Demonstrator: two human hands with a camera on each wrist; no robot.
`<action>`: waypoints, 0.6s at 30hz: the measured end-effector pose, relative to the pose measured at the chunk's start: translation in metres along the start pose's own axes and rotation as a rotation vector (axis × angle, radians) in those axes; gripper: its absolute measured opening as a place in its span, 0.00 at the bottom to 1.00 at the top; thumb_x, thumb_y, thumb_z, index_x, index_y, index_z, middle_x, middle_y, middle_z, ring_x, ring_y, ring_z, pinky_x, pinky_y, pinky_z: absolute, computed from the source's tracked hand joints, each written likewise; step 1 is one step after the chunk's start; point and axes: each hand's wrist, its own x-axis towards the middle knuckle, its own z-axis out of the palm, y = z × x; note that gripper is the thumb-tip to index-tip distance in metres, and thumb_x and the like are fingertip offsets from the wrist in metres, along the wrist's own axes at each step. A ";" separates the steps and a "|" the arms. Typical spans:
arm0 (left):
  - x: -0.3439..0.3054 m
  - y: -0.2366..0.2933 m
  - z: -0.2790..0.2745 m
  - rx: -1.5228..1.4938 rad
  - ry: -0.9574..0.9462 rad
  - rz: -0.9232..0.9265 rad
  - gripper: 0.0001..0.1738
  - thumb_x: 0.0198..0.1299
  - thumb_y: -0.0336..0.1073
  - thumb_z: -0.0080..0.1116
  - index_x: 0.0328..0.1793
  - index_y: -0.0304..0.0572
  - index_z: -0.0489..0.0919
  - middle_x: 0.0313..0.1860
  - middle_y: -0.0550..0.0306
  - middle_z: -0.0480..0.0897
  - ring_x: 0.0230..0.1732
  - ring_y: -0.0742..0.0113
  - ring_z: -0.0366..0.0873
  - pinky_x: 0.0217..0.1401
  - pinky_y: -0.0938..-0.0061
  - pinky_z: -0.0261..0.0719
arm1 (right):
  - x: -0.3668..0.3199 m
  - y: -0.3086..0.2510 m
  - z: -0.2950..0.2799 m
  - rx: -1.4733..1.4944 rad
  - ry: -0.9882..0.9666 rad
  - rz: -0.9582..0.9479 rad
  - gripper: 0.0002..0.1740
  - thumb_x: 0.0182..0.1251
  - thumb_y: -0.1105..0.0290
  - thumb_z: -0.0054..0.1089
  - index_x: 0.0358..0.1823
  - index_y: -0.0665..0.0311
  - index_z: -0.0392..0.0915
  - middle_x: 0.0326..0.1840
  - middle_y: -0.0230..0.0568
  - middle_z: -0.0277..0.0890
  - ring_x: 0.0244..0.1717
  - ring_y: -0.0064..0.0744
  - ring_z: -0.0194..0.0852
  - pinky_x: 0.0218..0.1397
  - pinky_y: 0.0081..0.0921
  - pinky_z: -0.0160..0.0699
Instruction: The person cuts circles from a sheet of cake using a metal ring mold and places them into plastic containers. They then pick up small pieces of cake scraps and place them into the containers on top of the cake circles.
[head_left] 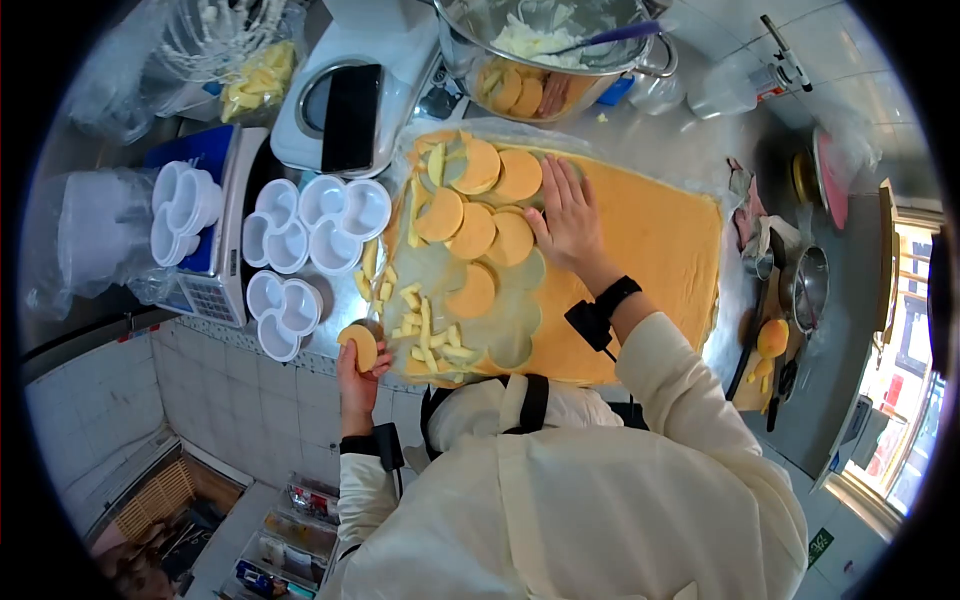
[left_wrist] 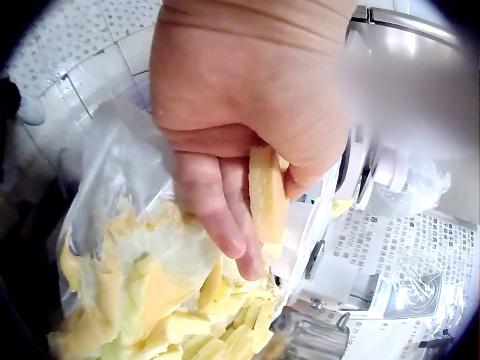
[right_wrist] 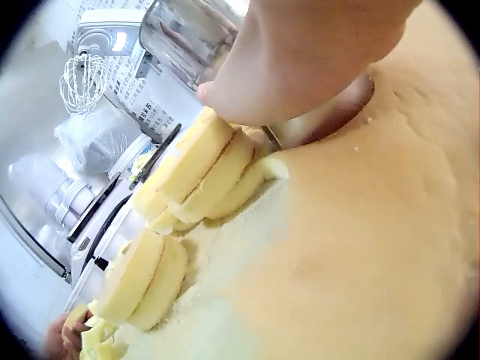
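Observation:
A large golden sponge sheet (head_left: 640,270) lies on paper across the counter, with round holes cut along its left part. My right hand (head_left: 570,212) rests on it, fingers extended and thumb spread, beside the stacked cake rounds (head_left: 473,232). In the right wrist view, a thin metallic edge (right_wrist: 272,138) shows under that hand; the rest of it is hidden. My left hand (head_left: 361,378) holds one sponge round (head_left: 357,347) at the counter's front edge, between thumb and fingers. The left wrist view shows this round (left_wrist: 267,196) edge-on, above cake offcuts (left_wrist: 187,326).
White three-lobed plastic cups (head_left: 285,315) stand to the left, some on a scale (head_left: 205,292). Behind are a black phone (head_left: 351,118) on a white appliance and a steel pot (head_left: 470,75) with cream and a purple-handled spatula. Cake strips (head_left: 428,335) lie near the front.

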 end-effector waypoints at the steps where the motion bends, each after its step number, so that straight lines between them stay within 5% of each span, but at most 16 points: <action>1: 0.000 0.000 -0.001 0.002 0.003 -0.017 0.18 0.68 0.50 0.44 0.53 0.45 0.71 0.37 0.51 0.81 0.31 0.70 0.79 0.28 0.81 0.74 | 0.000 -0.001 -0.001 0.022 -0.007 0.002 0.39 0.65 0.47 0.45 0.70 0.66 0.52 0.72 0.47 0.53 0.72 0.45 0.48 0.70 0.50 0.45; 12: 0.001 0.002 0.006 0.031 0.006 0.019 0.21 0.67 0.50 0.45 0.54 0.42 0.70 0.40 0.51 0.81 0.34 0.69 0.81 0.33 0.80 0.78 | -0.001 0.002 0.002 0.053 -0.043 0.029 0.39 0.68 0.46 0.38 0.72 0.65 0.46 0.74 0.46 0.47 0.75 0.44 0.40 0.73 0.48 0.40; 15: -0.001 0.003 0.004 0.036 -0.033 0.069 0.22 0.67 0.50 0.44 0.56 0.41 0.70 0.43 0.50 0.81 0.39 0.64 0.81 0.41 0.75 0.80 | -0.006 0.015 0.014 0.220 0.013 0.011 0.38 0.67 0.51 0.44 0.72 0.64 0.47 0.73 0.47 0.50 0.73 0.45 0.44 0.72 0.44 0.46; 17: -0.006 0.007 0.001 0.023 -0.086 0.137 0.20 0.69 0.47 0.42 0.58 0.40 0.67 0.49 0.46 0.79 0.46 0.61 0.80 0.45 0.68 0.81 | -0.012 0.029 0.031 0.747 0.287 0.211 0.37 0.64 0.59 0.52 0.71 0.64 0.50 0.71 0.49 0.54 0.70 0.47 0.51 0.70 0.39 0.53; 18: -0.012 0.011 0.002 0.021 -0.090 0.156 0.20 0.69 0.47 0.42 0.58 0.40 0.67 0.49 0.46 0.79 0.46 0.61 0.80 0.45 0.68 0.81 | -0.016 0.038 0.024 0.751 0.300 0.196 0.37 0.64 0.59 0.52 0.71 0.64 0.50 0.71 0.49 0.54 0.70 0.47 0.51 0.70 0.39 0.53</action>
